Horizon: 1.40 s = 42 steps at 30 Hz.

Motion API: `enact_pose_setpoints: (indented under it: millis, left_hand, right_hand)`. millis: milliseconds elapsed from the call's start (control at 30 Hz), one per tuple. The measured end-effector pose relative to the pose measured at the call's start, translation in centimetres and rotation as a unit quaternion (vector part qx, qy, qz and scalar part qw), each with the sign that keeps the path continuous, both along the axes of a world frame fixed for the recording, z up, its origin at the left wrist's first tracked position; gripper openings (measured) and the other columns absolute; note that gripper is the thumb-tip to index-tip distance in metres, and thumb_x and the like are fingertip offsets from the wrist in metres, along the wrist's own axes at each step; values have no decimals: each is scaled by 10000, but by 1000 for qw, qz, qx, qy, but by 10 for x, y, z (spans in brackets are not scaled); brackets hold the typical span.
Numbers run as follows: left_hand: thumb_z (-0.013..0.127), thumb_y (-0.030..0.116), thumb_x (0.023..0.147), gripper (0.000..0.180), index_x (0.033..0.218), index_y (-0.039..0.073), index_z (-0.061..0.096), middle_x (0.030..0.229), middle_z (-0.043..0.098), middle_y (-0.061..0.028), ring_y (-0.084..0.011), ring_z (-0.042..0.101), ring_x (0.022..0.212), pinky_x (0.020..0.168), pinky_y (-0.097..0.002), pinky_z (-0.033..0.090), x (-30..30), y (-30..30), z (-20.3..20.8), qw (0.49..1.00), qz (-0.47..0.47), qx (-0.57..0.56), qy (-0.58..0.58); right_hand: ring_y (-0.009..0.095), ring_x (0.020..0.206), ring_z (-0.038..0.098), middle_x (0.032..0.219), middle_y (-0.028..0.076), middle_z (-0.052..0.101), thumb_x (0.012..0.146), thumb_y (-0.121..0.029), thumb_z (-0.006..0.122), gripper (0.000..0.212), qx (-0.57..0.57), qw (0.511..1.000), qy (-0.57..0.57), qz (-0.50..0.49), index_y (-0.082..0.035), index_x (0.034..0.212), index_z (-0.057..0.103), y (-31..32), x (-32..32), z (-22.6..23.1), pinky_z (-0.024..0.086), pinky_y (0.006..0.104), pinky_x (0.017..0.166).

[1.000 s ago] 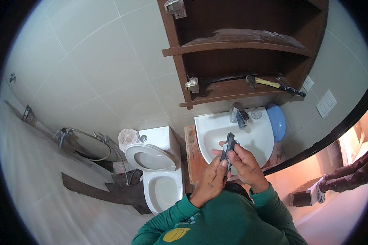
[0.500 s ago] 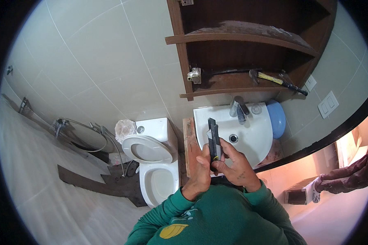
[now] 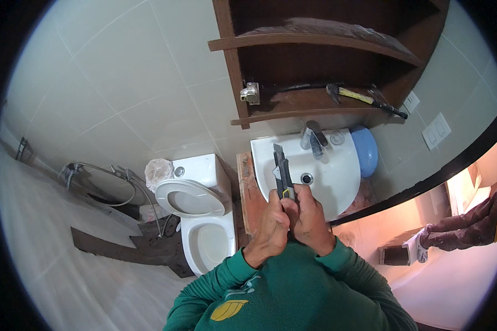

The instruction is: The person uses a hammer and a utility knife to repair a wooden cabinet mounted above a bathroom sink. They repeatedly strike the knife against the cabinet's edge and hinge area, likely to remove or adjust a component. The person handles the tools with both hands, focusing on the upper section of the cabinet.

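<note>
A grey and black utility knife point(image 3: 283, 175) with a touch of yellow points away from me over the left part of the white sink point(image 3: 339, 193). A short length of blade shows at its far end. My left hand point(image 3: 269, 229) is closed around the left side of the handle's near end. My right hand point(image 3: 311, 219) grips the same end from the right, and the two hands meet there. The fingers partly hide the handle's lower part. Beyond the knife stands the sink's faucet point(image 3: 315, 135).
An open brown wooden cabinet point(image 3: 309, 39) hangs above the sink, with a yellow and black hammer point(image 3: 364, 98) on its lower shelf. A toilet point(image 3: 207, 171) stands left, a blue basin point(image 3: 364, 151) right of the sink. Another person's legs point(image 3: 466, 229) show at the doorway.
The knife's blade has come out at the far end, where only the handle showed before. My hands have drawn together on the handle. The view has shifted slightly.
</note>
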<state>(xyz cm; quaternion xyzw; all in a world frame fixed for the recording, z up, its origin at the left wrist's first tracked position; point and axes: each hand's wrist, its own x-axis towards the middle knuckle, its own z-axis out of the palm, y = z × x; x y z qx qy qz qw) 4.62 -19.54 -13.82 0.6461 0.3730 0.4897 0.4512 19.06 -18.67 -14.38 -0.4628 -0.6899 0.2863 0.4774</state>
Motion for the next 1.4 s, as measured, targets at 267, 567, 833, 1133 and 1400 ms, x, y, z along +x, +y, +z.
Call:
enact_pose_setpoints:
  millis: [267, 567, 833, 1133, 1400]
  left_hand:
    - [239, 844, 1015, 991, 1328, -75, 438, 1040, 539, -176, -265, 563, 920, 810, -416, 473, 13, -6, 9, 999, -2, 39, 0]
    - [228, 786, 1058, 949, 1455, -52, 430, 934, 625, -85, -171, 580, 748, 654, -334, 467, 10, -12, -2, 985, -160, -64, -23]
    - [541, 238, 1153, 286, 1137, -2, 695, 957, 657, -79, -136, 659, 808, 695, -318, 540, 2, -1, 3, 990, 29, -115, 81]
    - [628, 77, 1074, 134, 1148, -1, 708, 958, 694, -106, -181, 667, 840, 689, -282, 539, -2, 14, -2, 987, 105, 83, 92]
    - [657, 9, 1007, 219, 1215, 35, 721, 1096, 703, -146, -186, 682, 1025, 799, -290, 548, 12, 23, 28, 983, 50, 34, 174]
  right_hand:
    - [246, 936, 740, 1046, 200, 742, 1089, -362, 674, 394, -99, 994, 54, 8, 11, 1201, 610, 3, 13, 12, 569, 387, 796]
    - [128, 969, 700, 1246, 168, 753, 1152, -283, 526, 459, -150, 967, 180, 100, 20, 1493, 480, -2, 30, 50, 571, 272, 841]
    - [102, 687, 615, 818, 34, 625, 1151, -211, 512, 326, -54, 963, 257, -56, 4, 1394, 545, 6, 41, 32, 541, 264, 680]
    - [46, 599, 524, 745, -28, 552, 1100, -160, 615, 308, -128, 954, 264, -64, 4, 1361, 600, 4, 44, 32, 425, 224, 571]
    - [56, 652, 543, 765, -35, 594, 1071, -144, 671, 119, -145, 960, 217, -101, -36, 1122, 663, 2, 59, 16, 447, 239, 611]
